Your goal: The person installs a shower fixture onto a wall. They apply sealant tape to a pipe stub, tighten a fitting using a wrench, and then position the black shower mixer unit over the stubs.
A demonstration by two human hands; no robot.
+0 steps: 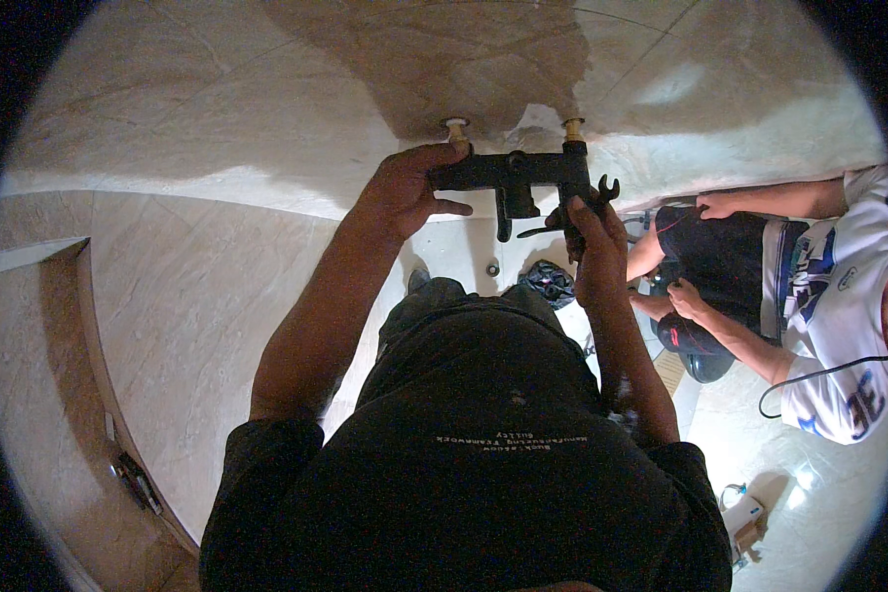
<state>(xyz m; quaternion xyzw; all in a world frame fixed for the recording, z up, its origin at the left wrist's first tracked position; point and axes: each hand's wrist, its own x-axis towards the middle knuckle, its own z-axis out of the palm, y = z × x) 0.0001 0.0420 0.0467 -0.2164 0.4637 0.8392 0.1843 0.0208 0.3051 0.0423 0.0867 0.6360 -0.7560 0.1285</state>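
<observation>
A black wall-mounted mixer tap (513, 170) is held up against the tiled wall. Its right end meets a brass pipe fitting (573, 129), while a pale fitting (456, 129) sticks out above its left end. My left hand (405, 185) grips the tap's left end, fingers behind it and thumb below. Closed around a dark open-ended wrench (610, 187), my right hand (598, 237) is beside the tap's right end. Its fingers partly hide the wrench's shaft, and I cannot tell whether they also touch the tap.
At the right another person (829, 286) in a white jersey sits close by, forearms reaching inward. A black bag (548, 281) lies on the floor near my feet. A small white box (740, 515) is at lower right. Dark items rest on a ledge (136, 483) at left.
</observation>
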